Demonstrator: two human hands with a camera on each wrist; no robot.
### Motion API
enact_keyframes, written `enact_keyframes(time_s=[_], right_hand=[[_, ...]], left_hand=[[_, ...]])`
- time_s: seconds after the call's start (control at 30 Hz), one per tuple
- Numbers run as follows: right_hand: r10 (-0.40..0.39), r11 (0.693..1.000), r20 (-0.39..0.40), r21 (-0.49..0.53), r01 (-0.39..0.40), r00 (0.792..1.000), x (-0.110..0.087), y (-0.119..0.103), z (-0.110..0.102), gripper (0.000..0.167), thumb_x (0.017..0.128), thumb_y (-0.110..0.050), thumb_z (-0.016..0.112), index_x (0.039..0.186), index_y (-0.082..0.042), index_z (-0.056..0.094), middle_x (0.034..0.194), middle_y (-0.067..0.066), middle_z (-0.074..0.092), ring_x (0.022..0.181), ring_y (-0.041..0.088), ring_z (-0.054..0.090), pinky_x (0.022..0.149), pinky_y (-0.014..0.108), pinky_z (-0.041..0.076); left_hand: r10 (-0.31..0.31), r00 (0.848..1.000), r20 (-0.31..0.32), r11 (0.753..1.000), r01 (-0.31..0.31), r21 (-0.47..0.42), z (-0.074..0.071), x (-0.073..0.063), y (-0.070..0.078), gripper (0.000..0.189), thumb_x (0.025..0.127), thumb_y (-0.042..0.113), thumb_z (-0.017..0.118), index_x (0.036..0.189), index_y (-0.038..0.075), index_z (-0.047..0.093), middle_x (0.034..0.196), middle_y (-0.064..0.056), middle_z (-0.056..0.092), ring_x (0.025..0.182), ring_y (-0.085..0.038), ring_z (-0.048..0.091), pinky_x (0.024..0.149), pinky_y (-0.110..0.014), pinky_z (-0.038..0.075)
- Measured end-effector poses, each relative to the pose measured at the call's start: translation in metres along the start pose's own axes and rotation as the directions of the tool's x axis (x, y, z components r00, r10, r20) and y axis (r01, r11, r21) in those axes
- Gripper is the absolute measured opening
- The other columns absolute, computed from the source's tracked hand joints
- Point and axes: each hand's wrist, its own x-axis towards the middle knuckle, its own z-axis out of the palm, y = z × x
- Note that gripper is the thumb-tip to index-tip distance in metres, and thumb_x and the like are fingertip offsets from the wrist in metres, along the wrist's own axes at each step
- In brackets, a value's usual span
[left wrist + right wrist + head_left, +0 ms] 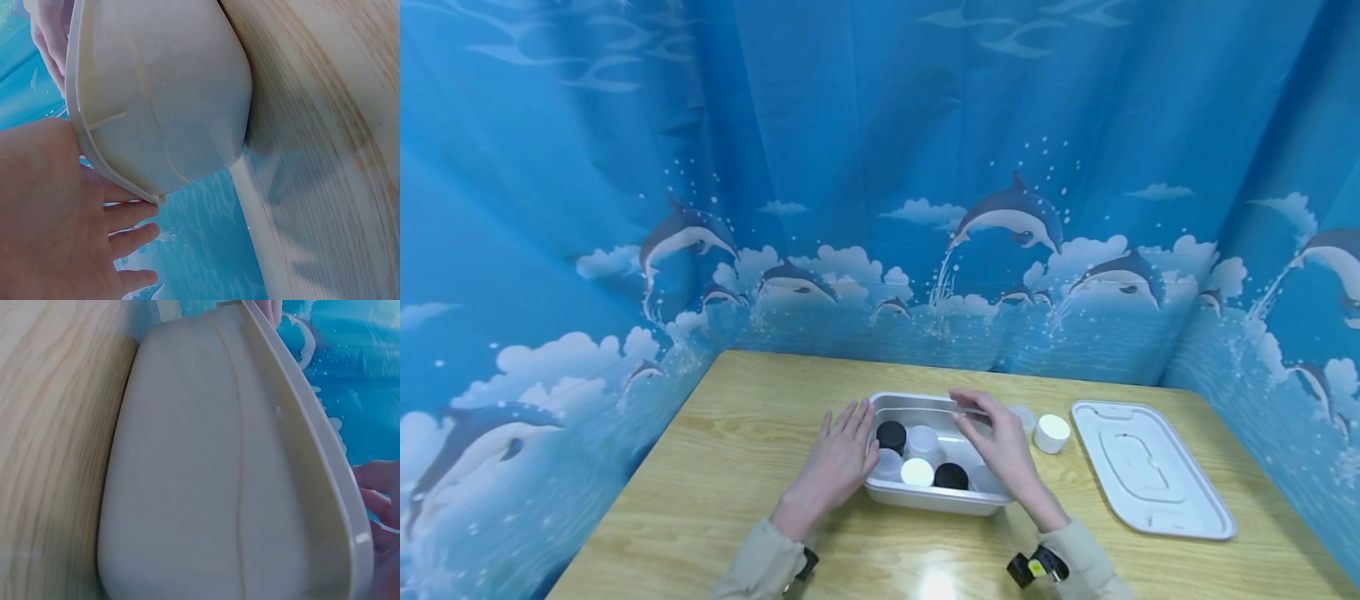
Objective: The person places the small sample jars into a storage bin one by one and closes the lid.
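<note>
A white plastic bin (936, 498) sits on the table with several small round jars in it, among them a black one (891, 437), a white one (917, 472), another black one (951, 477) and a translucent one (922, 442). My left hand (837, 457) rests at the bin's left rim, its fingers straight and slightly spread. In the left wrist view the left palm (50, 206) lies against the rim. Over the bin's right part hovers my right hand (1000, 433), thumb and fingers apart and loosely bent, nothing visible between them.
Right of the bin stand a white jar (1052, 433) and a translucent one (1023, 417), partly behind the right hand. A white rectangular lid (1153, 471) lies farther right on the wooden table (700, 500). A blue dolphin-print curtain (865, 167) hangs behind the table.
</note>
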Motion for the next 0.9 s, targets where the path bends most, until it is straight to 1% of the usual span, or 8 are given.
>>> enact_keyframes(time_s=[0.27,0.33,0.43,0.63,0.67,0.73,0.83,0.9], right_hand=[[-0.008,0.999,-0.094,0.044,0.013,0.996,0.002,0.011,-0.022,0.038,0.092,0.001,0.071,0.129,0.002,0.064,0.123,0.02,0.069,0.114,0.038,0.065,0.095,0.03,0.057],[-0.006,0.999,-0.118,0.044,0.012,0.993,0.002,0.015,-0.029,0.037,0.093,0.0,0.071,0.129,0.003,0.064,0.123,0.02,0.069,0.114,0.036,0.064,0.095,0.025,0.056],[-0.005,0.999,-0.15,0.049,0.013,0.989,0.003,0.021,-0.04,0.036,0.094,-0.001,0.07,0.129,0.005,0.064,0.125,0.022,0.068,0.114,0.026,0.064,0.096,0.02,0.054],[0.023,1.0,-0.202,0.012,-0.021,0.979,0.0,0.033,-0.063,0.037,0.094,0.0,0.069,0.13,0.005,0.062,0.128,0.024,0.065,0.111,-0.003,0.057,0.095,0.012,0.051],[0.031,0.999,-0.209,-0.004,-0.032,0.978,0.0,0.035,-0.066,0.038,0.094,0.0,0.069,0.131,0.005,0.062,0.128,0.024,0.065,0.111,-0.004,0.057,0.094,0.011,0.051],[0.049,0.998,-0.221,-0.038,-0.058,0.974,-0.002,0.04,-0.072,0.038,0.094,-0.001,0.07,0.131,0.005,0.062,0.128,0.023,0.065,0.111,0.003,0.059,0.093,0.008,0.049],[0.083,0.992,-0.235,-0.07,-0.102,0.968,-0.004,0.047,-0.08,0.039,0.094,-0.003,0.071,0.131,0.004,0.062,0.128,0.024,0.065,0.109,0.002,0.059,0.091,0.004,0.047],[0.11,0.986,-0.241,-0.096,-0.137,0.964,-0.006,0.051,-0.083,0.04,0.094,-0.004,0.071,0.132,0.004,0.062,0.128,0.025,0.065,0.109,0.008,0.061,0.09,0.003,0.046]], left_hand=[[-0.009,1.0,0.007,1.0,0.009,-0.004,-0.001,0.0,0.001,0.058,0.107,0.032,0.043,0.155,-0.001,0.035,0.163,-0.016,0.031,0.151,-0.034,0.029,0.123,-0.059,0.02],[-0.011,1.0,0.008,1.0,0.011,-0.001,-0.001,0.0,0.001,0.058,0.107,0.032,0.043,0.155,-0.001,0.035,0.163,-0.016,0.03,0.151,-0.034,0.029,0.123,-0.059,0.021],[-0.011,1.0,0.007,1.0,0.011,0.002,0.0,0.0,0.001,0.058,0.107,0.032,0.044,0.155,-0.001,0.035,0.163,-0.016,0.031,0.151,-0.034,0.029,0.123,-0.059,0.02],[-0.01,1.0,0.011,1.0,0.01,0.012,0.0,0.001,0.001,0.058,0.108,0.032,0.043,0.155,-0.001,0.035,0.163,-0.017,0.031,0.151,-0.035,0.029,0.123,-0.059,0.021],[-0.01,1.0,0.01,1.0,0.01,0.011,0.0,0.001,0.001,0.058,0.108,0.032,0.043,0.155,-0.001,0.035,0.163,-0.017,0.031,0.15,-0.035,0.029,0.123,-0.059,0.021],[-0.008,1.0,0.009,1.0,0.007,0.011,0.0,0.001,0.001,0.058,0.108,0.032,0.043,0.155,-0.002,0.036,0.163,-0.017,0.031,0.15,-0.035,0.03,0.123,-0.059,0.021],[-0.005,1.0,0.006,1.0,0.005,0.011,0.0,0.001,0.001,0.058,0.108,0.031,0.043,0.154,-0.002,0.036,0.162,-0.017,0.032,0.15,-0.035,0.03,0.123,-0.059,0.022],[-0.006,1.0,0.006,1.0,0.005,0.013,0.0,0.001,0.0,0.058,0.108,0.032,0.043,0.154,-0.002,0.036,0.162,-0.017,0.032,0.15,-0.035,0.03,0.123,-0.059,0.022]])
